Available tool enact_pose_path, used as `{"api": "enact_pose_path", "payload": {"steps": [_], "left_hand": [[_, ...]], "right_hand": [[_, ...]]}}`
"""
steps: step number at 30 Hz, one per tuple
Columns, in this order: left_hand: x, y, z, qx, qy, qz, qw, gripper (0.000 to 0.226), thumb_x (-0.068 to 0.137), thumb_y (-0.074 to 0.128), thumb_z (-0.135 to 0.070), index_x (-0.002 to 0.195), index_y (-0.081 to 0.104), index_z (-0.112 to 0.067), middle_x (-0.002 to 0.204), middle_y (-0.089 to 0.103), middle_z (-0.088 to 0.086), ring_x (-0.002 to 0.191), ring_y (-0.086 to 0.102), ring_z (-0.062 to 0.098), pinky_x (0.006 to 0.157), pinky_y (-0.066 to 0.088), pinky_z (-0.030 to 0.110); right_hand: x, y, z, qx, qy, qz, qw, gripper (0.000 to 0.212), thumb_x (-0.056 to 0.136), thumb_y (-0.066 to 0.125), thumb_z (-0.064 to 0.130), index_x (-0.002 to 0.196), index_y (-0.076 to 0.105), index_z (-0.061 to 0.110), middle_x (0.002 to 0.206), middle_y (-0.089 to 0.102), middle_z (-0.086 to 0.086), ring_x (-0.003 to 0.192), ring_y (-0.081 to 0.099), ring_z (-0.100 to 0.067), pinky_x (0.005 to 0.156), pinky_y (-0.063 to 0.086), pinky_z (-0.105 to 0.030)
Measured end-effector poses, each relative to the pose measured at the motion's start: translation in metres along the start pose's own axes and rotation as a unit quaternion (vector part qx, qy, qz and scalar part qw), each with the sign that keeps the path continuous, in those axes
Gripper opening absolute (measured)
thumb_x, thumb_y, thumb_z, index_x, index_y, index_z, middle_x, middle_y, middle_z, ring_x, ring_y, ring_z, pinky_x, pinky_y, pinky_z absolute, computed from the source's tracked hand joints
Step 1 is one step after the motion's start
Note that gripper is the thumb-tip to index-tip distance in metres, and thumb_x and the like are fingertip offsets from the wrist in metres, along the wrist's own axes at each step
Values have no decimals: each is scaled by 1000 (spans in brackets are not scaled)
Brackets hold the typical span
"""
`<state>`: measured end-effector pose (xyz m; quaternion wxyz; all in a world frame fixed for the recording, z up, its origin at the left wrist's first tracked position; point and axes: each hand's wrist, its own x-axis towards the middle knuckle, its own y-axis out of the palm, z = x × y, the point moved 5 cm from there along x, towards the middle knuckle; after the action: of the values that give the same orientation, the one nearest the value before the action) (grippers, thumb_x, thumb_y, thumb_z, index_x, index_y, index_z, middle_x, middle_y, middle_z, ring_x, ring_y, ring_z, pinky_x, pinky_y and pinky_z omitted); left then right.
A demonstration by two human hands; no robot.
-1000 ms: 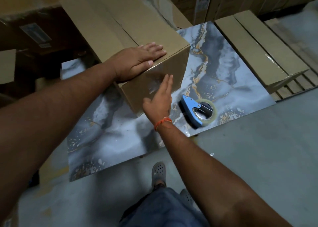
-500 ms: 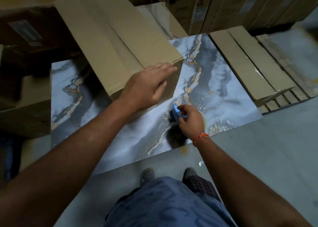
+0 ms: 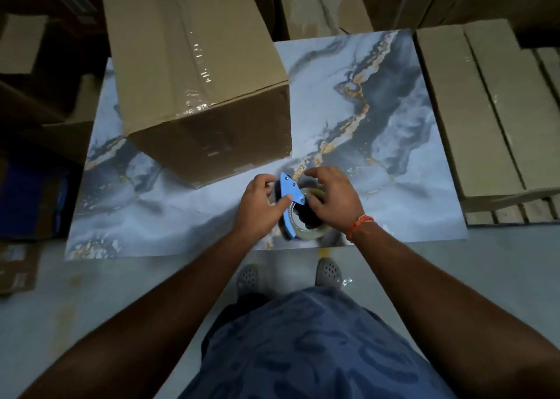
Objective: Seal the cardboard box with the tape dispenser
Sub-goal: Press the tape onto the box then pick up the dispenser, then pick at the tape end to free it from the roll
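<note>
A long brown cardboard box lies on a marble-patterned slab, with clear tape along its top seam and over the near edge. In front of the box I hold a blue tape dispenser with a roll of clear tape, lifted just above the slab's near edge. My left hand grips its left side with the thumb on the blue plate. My right hand holds the roll from the right, fingers curled over it. Neither hand touches the box.
Flat cardboard packs lie at the right on a pallet. More boxes stand behind the slab, and dark cartons crowd the left. My feet stand on grey floor at the slab's near edge.
Both hands left the box. My right hand picked the dispenser up off the slab, and my left hand came down to join it. The view tilted downward.
</note>
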<state>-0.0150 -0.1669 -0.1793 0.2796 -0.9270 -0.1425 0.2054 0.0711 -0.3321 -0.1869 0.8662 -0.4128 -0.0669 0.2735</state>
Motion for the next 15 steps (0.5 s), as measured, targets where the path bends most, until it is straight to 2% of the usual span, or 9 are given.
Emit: {"api": "enact_pose_path", "payload": {"steps": [3, 8, 10, 13, 15], "left_hand": [[-7, 17, 7, -9, -52, -25, 998, 58, 82, 82, -31, 129, 53, -13, 132, 60, 9, 118, 64, 24, 97, 56, 46], [-14, 27, 14, -46, -75, -43, 995, 72, 74, 79, -46, 133, 47, -18, 136, 58, 4, 123, 63, 23, 99, 56, 50], [-17, 28, 16, -75, -87, -34, 993, 72, 79, 83, -38, 136, 46, -15, 138, 54, 4, 125, 60, 24, 104, 54, 49], [-24, 32, 21, -116, -106, -8, 988, 78, 77, 82, -37, 140, 43, -14, 143, 53, 10, 127, 58, 25, 107, 51, 47], [-26, 38, 24, -142, -109, 32, 983, 70, 83, 83, -26, 140, 43, -14, 144, 55, 12, 126, 60, 24, 106, 53, 44]], "right_hand": [[1, 1, -1, 11, -34, 43, 998, 56, 79, 70, 26, 132, 55, 18, 124, 59, -8, 116, 56, -28, 99, 48, -42], [2, -1, 5, 41, -92, 84, 991, 58, 79, 68, 24, 134, 54, 18, 126, 59, -8, 116, 58, -27, 101, 48, -41], [3, -2, 6, 51, -99, 99, 989, 58, 78, 69, 20, 134, 54, 18, 127, 60, -7, 118, 59, -26, 102, 48, -40], [1, -1, -2, 43, -73, 120, 989, 67, 74, 70, 17, 138, 49, 22, 128, 61, -9, 118, 60, -28, 101, 50, -41], [-2, 1, -7, 15, -54, 136, 989, 76, 72, 71, 16, 142, 42, 26, 130, 62, -10, 118, 61, -30, 99, 51, -38]]}}
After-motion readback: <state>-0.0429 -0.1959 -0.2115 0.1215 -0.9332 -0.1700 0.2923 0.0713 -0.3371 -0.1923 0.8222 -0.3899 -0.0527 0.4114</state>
